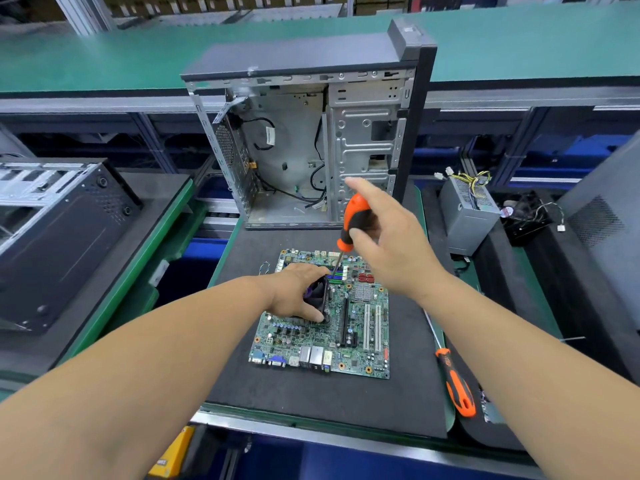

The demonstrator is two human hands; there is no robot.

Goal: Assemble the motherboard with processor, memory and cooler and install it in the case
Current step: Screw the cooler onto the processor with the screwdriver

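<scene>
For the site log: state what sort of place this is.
Most likely a computer assembly line in a factory. An open case stands on a padded mat behind a bare motherboard, a power supply waits alongside, and a long green conveyor runs behind.

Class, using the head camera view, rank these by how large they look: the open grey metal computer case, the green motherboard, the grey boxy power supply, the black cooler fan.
1. Open grey metal computer case
2. Green motherboard
3. Grey boxy power supply
4. Black cooler fan, partly hidden under the left hand, so unsure.

Both forearms are bare to the frame edge, with seemingly no rings on the left hand (294,296) or right hand (391,244).
</scene>
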